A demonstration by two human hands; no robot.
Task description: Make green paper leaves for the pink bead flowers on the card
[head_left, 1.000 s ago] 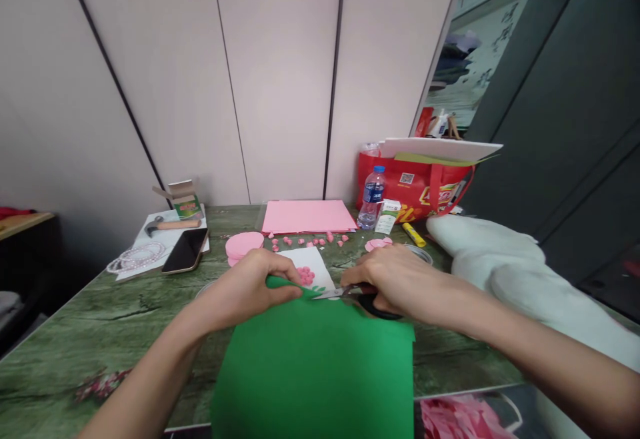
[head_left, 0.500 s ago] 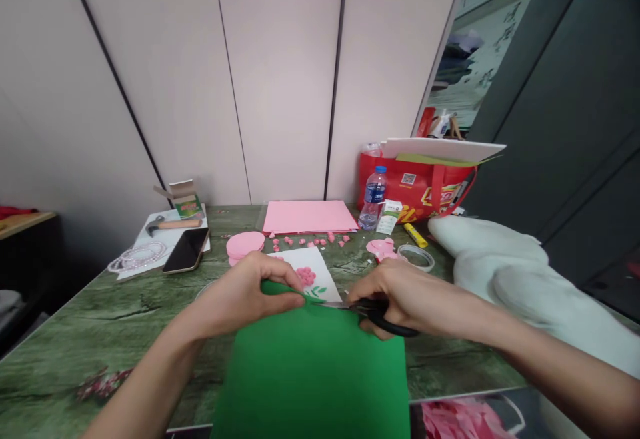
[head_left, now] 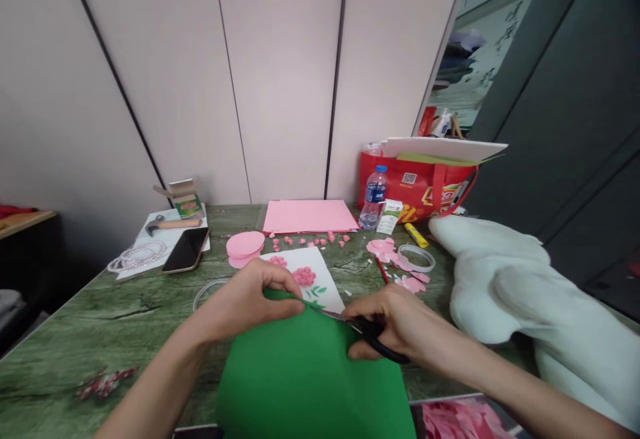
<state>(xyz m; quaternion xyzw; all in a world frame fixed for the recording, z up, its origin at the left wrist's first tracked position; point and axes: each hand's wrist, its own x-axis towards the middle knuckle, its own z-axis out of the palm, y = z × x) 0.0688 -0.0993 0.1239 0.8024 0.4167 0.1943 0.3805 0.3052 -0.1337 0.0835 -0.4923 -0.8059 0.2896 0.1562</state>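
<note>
A large sheet of green paper (head_left: 315, 379) hangs over the near table edge, its top edge pinched between the thumb and fingers of my left hand (head_left: 255, 299). My right hand (head_left: 390, 326) is closed round the black handles of a pair of scissors (head_left: 373, 339). The blades point left and meet the paper's top edge close to my left fingertips. Just behind lies a white card (head_left: 320, 272) bearing pink paper balls in flower-like clusters (head_left: 304, 276) and small green leaf shapes (head_left: 316, 291). My left hand and the green paper hide part of the card.
Pink paper circles (head_left: 245, 244), pink balls (head_left: 301, 242) and a pink paper stack (head_left: 310, 216) lie farther back. To the right are tape (head_left: 416, 258), a glue stick (head_left: 416, 235), a bottle (head_left: 373, 198) and a red bag (head_left: 420, 186). Leftward lie a phone (head_left: 186, 250) and a hammer (head_left: 173, 224).
My right hand and the scissors have shifted slightly left and down, with the blades angled more steeply. The green sheet bends more, and my left hand stays nearly in place.
</note>
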